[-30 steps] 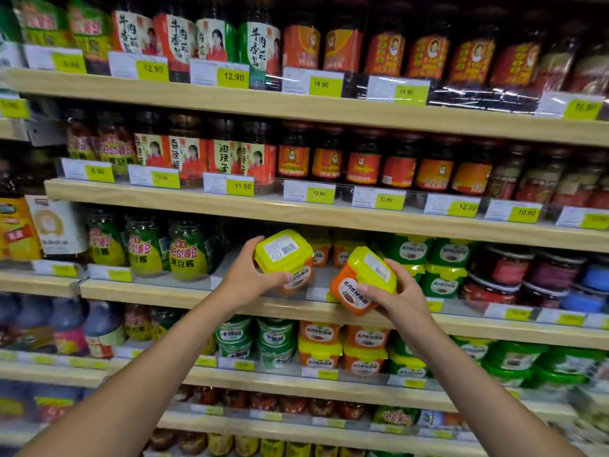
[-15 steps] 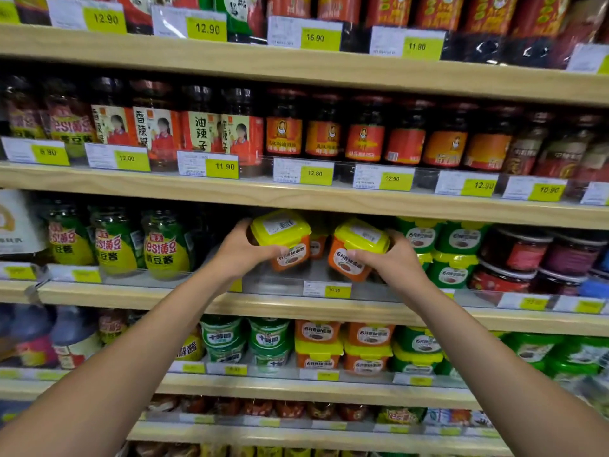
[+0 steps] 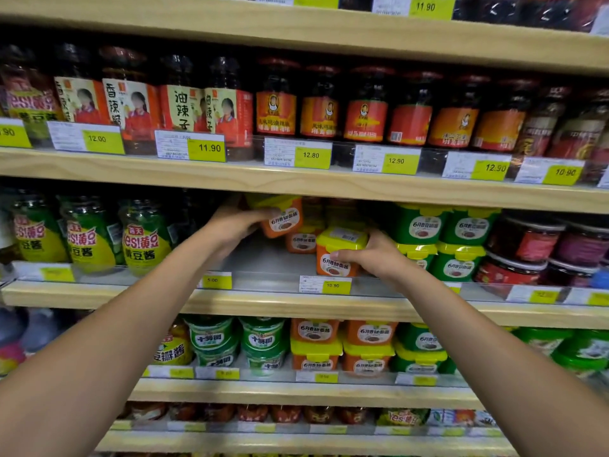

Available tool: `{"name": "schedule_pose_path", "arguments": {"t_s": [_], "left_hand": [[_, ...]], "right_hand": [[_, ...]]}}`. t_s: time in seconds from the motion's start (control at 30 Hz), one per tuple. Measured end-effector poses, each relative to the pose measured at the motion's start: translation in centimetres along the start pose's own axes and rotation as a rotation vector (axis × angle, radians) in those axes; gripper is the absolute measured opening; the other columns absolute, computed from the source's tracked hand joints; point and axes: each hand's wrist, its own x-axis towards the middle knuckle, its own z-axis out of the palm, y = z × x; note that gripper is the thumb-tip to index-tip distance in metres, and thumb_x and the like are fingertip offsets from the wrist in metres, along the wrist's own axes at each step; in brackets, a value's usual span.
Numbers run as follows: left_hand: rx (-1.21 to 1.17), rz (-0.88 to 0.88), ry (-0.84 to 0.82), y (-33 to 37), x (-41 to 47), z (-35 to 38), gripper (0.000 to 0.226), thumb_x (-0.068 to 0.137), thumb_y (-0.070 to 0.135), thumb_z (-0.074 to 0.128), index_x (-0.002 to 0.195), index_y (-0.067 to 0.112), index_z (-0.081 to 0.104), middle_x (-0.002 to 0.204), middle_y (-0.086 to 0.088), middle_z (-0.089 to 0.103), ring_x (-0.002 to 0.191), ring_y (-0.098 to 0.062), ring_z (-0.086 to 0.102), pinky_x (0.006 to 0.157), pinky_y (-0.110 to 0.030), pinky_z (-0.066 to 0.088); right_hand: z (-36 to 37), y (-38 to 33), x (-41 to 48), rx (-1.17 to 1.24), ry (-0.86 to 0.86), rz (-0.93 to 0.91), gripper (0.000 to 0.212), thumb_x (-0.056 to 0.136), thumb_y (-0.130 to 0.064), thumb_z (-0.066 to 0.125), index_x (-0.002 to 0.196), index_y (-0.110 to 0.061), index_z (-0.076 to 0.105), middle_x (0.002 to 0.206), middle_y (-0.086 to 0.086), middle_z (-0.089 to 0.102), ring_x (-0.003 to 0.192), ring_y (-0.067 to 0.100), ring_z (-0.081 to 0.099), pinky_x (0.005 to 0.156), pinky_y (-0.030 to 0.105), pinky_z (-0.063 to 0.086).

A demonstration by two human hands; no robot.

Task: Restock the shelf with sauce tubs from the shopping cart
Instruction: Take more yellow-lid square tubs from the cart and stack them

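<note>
My left hand (image 3: 230, 225) grips an orange sauce tub with a yellow lid (image 3: 283, 219), held up inside the middle shelf bay, just under the shelf above. My right hand (image 3: 379, 255) holds a second orange tub with a yellow lid (image 3: 339, 255), which stands on the shelf board (image 3: 263, 262) near its front edge. Behind them, deeper in the bay, more orange tubs (image 3: 301, 240) stand in a stack. The shopping cart is out of view.
Green tubs with yellow lids (image 3: 458, 245) stand stacked right of my right hand. Green-labelled jars (image 3: 145, 239) line the left of the same shelf. A clear price rail (image 3: 326, 285) runs along the shelf front. Jars fill the shelf above, tubs the shelf below.
Both hands have pushed further into the shelf bay. The left tub has risen toward the back, and the right tub has come down onto the shelf board. The camera has moved closer.
</note>
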Motion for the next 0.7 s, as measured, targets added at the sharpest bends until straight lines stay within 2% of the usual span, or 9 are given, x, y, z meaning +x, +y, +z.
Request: {"name": "schedule_pose_path", "arguments": {"t_s": [0.1, 0.23, 0.3, 0.37, 0.53, 0.63, 0.7], "left_hand": [[0.031, 0.007, -0.043, 0.4, 1.4, 0.5, 0.062, 0.069, 0.012, 0.086, 0.125, 0.024, 0.063, 0.124, 0.002, 0.071, 0.120, -0.017, 0.064, 0.114, -0.045, 0.045], [0.104, 0.023, -0.163, 0.8, 3.7, 1.9, 0.061, 0.083, 0.011, 0.079, 0.139, 0.023, 0.057, 0.135, 0.003, 0.067, 0.127, -0.013, 0.059, 0.116, -0.041, 0.042], [0.132, 0.038, -0.225, 1.1, 4.8, 2.9, 0.067, 0.079, 0.019, 0.084, 0.139, 0.027, 0.056, 0.134, 0.007, 0.067, 0.127, -0.010, 0.059, 0.114, -0.038, 0.044], [0.142, 0.033, -0.273, 1.2, 5.7, 4.0, 0.079, 0.066, 0.033, 0.089, 0.138, 0.031, 0.057, 0.134, 0.010, 0.067, 0.129, -0.011, 0.058, 0.112, -0.038, 0.045], [0.200, 0.006, -0.331, 0.0, 7.8, 6.6, 0.078, 0.064, 0.043, 0.090, 0.135, 0.036, 0.056, 0.139, 0.009, 0.063, 0.134, -0.014, 0.052, 0.118, -0.046, 0.037], [0.213, -0.017, -0.311, -1.0, 8.6, 8.1, 0.082, 0.057, 0.049, 0.092, 0.131, 0.032, 0.060, 0.135, 0.005, 0.066, 0.130, -0.016, 0.057, 0.116, -0.045, 0.041], [0.219, -0.017, -0.298, -1.6, 9.0, 9.0, 0.080, 0.063, 0.047, 0.092, 0.133, 0.028, 0.059, 0.134, 0.003, 0.067, 0.127, -0.016, 0.059, 0.113, -0.043, 0.044]], "right_hand": [[0.2, 0.2, 0.2, -0.032, -0.028, -0.021, 0.046, 0.069, -0.026, 0.093, 0.095, -0.032, 0.055, 0.102, -0.009, 0.067, 0.102, 0.013, 0.064, 0.100, 0.034, 0.051], [0.1, 0.5, 0.4, -0.098, -0.069, -0.029, 0.061, 0.073, -0.034, 0.090, 0.121, -0.027, 0.053, 0.122, -0.003, 0.065, 0.113, 0.017, 0.062, 0.103, 0.036, 0.050], [0.1, 0.6, 0.4, -0.127, -0.070, -0.026, 0.073, 0.073, -0.038, 0.089, 0.133, -0.022, 0.050, 0.127, -0.004, 0.062, 0.116, 0.016, 0.060, 0.103, 0.034, 0.049], [0.2, 0.7, 0.4, -0.156, -0.061, -0.022, 0.083, 0.074, -0.044, 0.087, 0.142, -0.021, 0.044, 0.131, -0.005, 0.059, 0.119, 0.016, 0.058, 0.103, 0.031, 0.048], [0.2, 1.0, 0.4, -0.252, -0.052, -0.058, 0.090, 0.073, -0.053, 0.084, 0.145, -0.022, 0.040, 0.132, -0.008, 0.054, 0.120, 0.012, 0.055, 0.099, 0.026, 0.045], [0.4, 1.4, 0.3, -0.314, -0.021, -0.086, 0.092, 0.073, -0.046, 0.086, 0.146, -0.019, 0.037, 0.137, -0.002, 0.054, 0.124, 0.018, 0.055, 0.101, 0.028, 0.046], [0.6, 1.8, 0.3, -0.332, 0.011, -0.096, 0.092, 0.074, -0.041, 0.086, 0.146, -0.017, 0.035, 0.136, -0.001, 0.056, 0.124, 0.019, 0.055, 0.097, 0.027, 0.045]]}}
